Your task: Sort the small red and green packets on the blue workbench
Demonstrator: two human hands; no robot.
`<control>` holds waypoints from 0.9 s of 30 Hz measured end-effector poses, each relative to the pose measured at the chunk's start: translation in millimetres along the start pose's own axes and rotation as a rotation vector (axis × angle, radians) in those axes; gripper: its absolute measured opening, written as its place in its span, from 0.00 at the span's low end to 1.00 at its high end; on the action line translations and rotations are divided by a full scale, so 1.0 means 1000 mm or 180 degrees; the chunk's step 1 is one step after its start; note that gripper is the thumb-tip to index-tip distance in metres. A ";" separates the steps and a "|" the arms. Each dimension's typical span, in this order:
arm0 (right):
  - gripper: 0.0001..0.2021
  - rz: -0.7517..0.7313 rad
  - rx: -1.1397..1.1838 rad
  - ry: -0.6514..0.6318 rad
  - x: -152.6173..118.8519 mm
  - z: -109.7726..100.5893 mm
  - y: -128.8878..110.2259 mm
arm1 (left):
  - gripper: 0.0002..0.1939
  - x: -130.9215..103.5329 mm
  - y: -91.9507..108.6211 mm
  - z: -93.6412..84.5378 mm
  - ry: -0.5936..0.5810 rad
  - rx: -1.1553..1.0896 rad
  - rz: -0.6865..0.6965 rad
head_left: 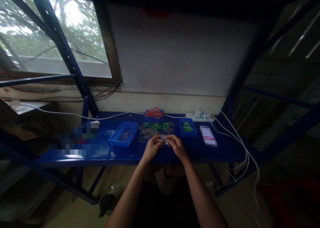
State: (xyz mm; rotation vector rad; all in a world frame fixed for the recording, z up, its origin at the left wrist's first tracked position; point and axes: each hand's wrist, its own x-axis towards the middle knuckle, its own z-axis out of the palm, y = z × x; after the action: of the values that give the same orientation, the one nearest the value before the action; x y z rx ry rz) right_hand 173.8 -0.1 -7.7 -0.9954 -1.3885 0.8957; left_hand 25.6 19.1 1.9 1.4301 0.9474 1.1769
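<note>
My left hand (153, 147) and my right hand (177, 145) meet above the front part of the blue table. Their fingers are closed on a small, shiny, clear plastic packet (164, 139), held between them. What is inside the packet is too small to make out. Just beyond my hands lies a spread of small clear bags (150, 131), some with green on them. To the left stands a blue tray (130, 125) with a few small items in it. A smaller blue bin (185, 132) with green packets is on the right.
At the back, a blue bin (147, 119) holds red plastic (155, 113). A white power strip (200, 116) with plugs and white cables (240, 140) lies at the back right. Blurred-out items rest at both sides. Blue metal uprights (62, 48) flank the table (105, 154).
</note>
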 end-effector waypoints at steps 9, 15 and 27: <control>0.08 -0.0097 -0.0499 0.0011 -0.001 0.000 -0.001 | 0.12 0.001 -0.003 0.000 0.0051 -0.0046 0.0128; 0.10 -0.0114 -0.0564 0.0164 0.001 -0.001 0.006 | 0.10 0.001 -0.003 0.000 0.0179 -0.0016 0.0194; 0.10 0.0069 -0.0518 0.0210 0.002 0.000 0.007 | 0.06 -0.002 0.021 -0.015 0.1220 0.1128 0.0970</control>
State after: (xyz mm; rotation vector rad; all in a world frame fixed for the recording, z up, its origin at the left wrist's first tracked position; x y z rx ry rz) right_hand 174.4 4.4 -13.7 -1.1552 -1.4137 0.7679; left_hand 9.8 16.3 21.8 1.7069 1.2822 1.6080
